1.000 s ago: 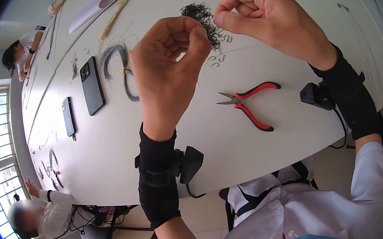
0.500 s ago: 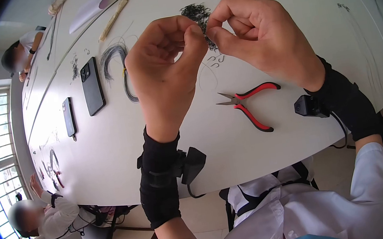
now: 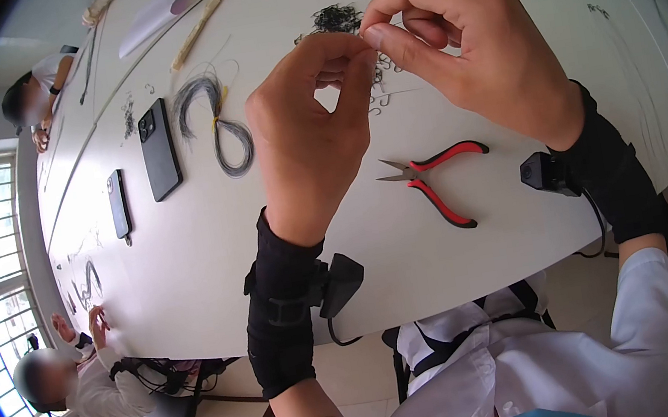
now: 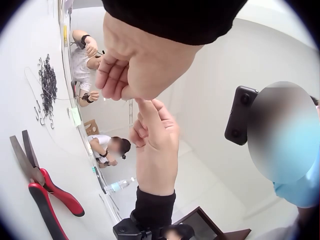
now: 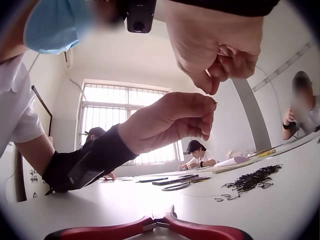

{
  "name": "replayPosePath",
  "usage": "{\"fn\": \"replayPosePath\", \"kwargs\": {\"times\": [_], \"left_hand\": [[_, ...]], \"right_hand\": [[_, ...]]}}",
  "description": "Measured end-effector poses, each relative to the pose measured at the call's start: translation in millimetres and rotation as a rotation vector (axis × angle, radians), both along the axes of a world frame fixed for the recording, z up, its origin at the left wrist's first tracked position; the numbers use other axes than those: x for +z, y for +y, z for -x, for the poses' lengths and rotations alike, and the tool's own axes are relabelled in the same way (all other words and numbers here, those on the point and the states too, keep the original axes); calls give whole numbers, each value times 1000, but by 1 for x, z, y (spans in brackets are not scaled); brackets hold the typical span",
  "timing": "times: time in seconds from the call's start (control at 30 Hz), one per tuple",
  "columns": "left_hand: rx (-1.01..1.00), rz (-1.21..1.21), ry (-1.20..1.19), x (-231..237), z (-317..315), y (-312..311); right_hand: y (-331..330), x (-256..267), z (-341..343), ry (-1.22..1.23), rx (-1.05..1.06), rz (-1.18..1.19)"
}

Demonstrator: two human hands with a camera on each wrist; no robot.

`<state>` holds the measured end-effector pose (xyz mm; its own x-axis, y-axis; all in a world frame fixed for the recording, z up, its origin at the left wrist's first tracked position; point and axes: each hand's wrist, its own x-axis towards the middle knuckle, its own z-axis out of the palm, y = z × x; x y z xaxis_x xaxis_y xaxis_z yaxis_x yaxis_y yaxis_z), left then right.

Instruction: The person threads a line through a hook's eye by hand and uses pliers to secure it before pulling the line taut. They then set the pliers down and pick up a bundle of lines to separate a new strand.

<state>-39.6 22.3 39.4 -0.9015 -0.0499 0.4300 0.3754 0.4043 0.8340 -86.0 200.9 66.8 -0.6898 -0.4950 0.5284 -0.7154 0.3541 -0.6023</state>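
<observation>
The item under handling is a tiny item [image 5: 216, 103] at the fingertips of the left hand [image 3: 307, 117], above the bench [image 3: 414, 278] and near the heap of hooks [image 3: 336, 18]. Its form is too small to confirm; a hook is probable.

Left grip: thumb and forefinger pressed together, pinching the tiny item at its end, presumably to leave part of it exposed. Right grip: the right hand [image 3: 470, 50] has thumb and forefinger pinched just beside the left fingertips. A fine line [image 5: 274, 87] runs by it and appears to be what it holds, though the fingers hide the contact. Both hands are raised off the bench, probably for close sight and free movement of the line.

Dark hooks lie heaped beyond the hands, with a few loose hooks [image 3: 379, 104] nearer, likely for easy picking. Red-handled pliers [image 3: 410, 173] lie unheld and parted on the near side, seemingly within ready reach. Left of the hands rests a tied line bundle [image 3: 236, 170], its yellow tie presumably preventing tangles. Farther left lie a large phone [image 3: 160, 151] and a smaller phone [image 3: 119, 204], apart from the work.
</observation>
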Motion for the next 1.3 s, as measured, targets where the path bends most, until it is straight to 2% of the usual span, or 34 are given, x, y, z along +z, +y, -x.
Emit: {"fn": "replayPosePath", "kwargs": {"times": [0.1,0.3,0.43,0.6,0.8,0.9,1.03,1.13,1.3], "left_hand": [[-45,-31,-15,-1,0,1],[-96,-145,-57,5,-3,2],[-127,-171,-68,11,-6,-1],[-77,-256,-13,10,-4,-3],[5,-265,11,9,-3,-5],[19,-200,-16,7,-2,-2],[-30,-119,-29,4,-3,2],[-78,-147,-57,6,-4,2],[-96,-259,-28,8,-4,-1]], "right_hand": [[2,3,6,-286,3,1],[7,-1,16,-392,49,16],[5,-17,21,-459,113,142],[-2,-14,7,-498,115,207],[-2,-4,-10,-227,41,50],[-4,-5,-6,127,53,60],[4,1,1,-20,39,52],[6,4,7,-279,50,64],[6,-11,16,-397,73,108]]}}
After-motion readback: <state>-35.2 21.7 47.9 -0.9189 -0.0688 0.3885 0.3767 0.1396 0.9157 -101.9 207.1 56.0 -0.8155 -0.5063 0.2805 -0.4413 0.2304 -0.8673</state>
